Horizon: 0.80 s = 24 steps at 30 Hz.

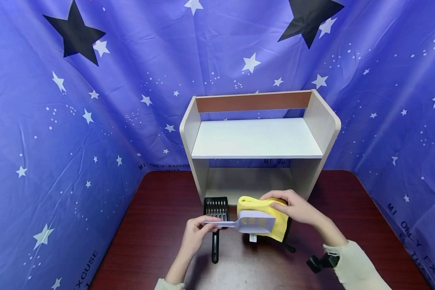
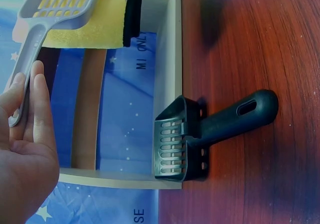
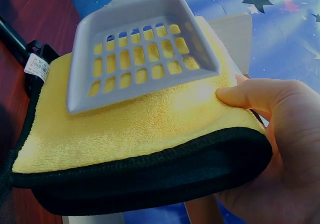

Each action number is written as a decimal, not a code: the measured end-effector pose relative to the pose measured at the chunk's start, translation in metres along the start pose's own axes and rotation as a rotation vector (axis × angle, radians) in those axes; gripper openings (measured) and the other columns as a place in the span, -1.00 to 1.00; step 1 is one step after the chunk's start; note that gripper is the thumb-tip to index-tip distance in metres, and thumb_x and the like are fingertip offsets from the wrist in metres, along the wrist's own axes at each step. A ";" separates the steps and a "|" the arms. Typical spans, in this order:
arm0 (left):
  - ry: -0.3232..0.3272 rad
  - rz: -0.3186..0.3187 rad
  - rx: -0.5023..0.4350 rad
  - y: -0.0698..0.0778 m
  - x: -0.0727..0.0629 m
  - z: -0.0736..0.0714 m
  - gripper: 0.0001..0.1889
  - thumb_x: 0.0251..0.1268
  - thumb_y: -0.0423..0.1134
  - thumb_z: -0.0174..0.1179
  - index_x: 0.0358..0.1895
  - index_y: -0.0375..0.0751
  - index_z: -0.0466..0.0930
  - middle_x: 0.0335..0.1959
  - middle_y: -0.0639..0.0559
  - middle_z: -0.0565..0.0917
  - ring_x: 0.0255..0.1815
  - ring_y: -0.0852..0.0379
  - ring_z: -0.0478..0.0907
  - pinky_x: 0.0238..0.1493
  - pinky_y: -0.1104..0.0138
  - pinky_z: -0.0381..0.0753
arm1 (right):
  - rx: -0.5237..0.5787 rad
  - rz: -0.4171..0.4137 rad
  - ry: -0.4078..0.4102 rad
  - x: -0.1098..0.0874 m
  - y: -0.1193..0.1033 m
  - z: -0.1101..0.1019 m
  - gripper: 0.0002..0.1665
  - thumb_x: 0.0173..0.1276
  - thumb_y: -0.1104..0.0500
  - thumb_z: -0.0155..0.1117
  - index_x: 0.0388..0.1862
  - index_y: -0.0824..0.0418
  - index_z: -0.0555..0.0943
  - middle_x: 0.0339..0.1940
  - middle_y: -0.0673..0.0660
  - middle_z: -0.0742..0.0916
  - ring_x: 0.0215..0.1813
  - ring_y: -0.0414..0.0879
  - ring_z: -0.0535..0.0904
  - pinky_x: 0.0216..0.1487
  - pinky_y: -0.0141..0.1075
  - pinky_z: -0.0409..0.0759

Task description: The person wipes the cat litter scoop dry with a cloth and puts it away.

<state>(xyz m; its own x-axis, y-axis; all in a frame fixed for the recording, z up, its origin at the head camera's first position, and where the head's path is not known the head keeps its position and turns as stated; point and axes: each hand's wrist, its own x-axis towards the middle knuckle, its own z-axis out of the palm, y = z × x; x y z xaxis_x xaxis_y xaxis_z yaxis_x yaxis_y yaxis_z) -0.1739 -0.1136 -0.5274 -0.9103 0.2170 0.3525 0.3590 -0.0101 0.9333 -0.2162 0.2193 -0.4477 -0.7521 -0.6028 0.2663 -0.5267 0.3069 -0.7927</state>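
Note:
My left hand pinches the handle of a pale lavender litter scoop, its slotted pan pointing right. Behind that pan, my right hand grips a folded yellow cloth with black edging and a white tag. In the right wrist view the thumb lies on the cloth's yellow face, and the scoop's pan overlaps the cloth. A black litter scoop lies on the table left of the cloth, below my left hand, its handle toward me.
A two-tier white shelf unit stands at the back of the dark red wooden table. Partly hidden behind the cloth, another black item shows a handle end. A blue star-patterned curtain surrounds the table.

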 end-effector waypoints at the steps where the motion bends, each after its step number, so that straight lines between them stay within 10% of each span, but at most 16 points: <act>1: 0.002 -0.006 0.002 0.000 0.000 0.000 -0.80 0.31 -0.52 0.18 -0.15 -0.70 0.62 -0.23 -0.57 0.68 -0.34 0.33 0.72 -0.26 0.26 0.78 | -0.005 0.000 -0.003 0.000 0.000 0.001 -0.74 0.48 0.29 0.15 0.06 0.13 0.67 -0.16 0.08 0.77 -0.29 -0.35 0.58 -0.33 -0.40 0.63; 24: 0.042 -0.037 0.000 0.001 0.001 0.002 -0.82 0.29 -0.53 0.19 -0.16 -0.67 0.64 -0.24 -0.53 0.70 -0.35 0.37 0.71 -0.28 0.38 0.77 | 0.002 -0.053 -0.028 -0.007 0.005 0.002 -0.73 0.46 0.36 0.14 0.04 0.22 0.66 -0.17 0.18 0.77 -0.28 -0.36 0.58 -0.37 -0.41 0.63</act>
<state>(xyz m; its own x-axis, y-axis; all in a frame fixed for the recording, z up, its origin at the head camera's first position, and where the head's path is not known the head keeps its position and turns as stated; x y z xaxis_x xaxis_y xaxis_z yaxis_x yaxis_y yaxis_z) -0.1738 -0.1116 -0.5268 -0.9308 0.1766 0.3201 0.3247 -0.0028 0.9458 -0.2127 0.2237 -0.4548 -0.7116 -0.6387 0.2927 -0.5650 0.2727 -0.7787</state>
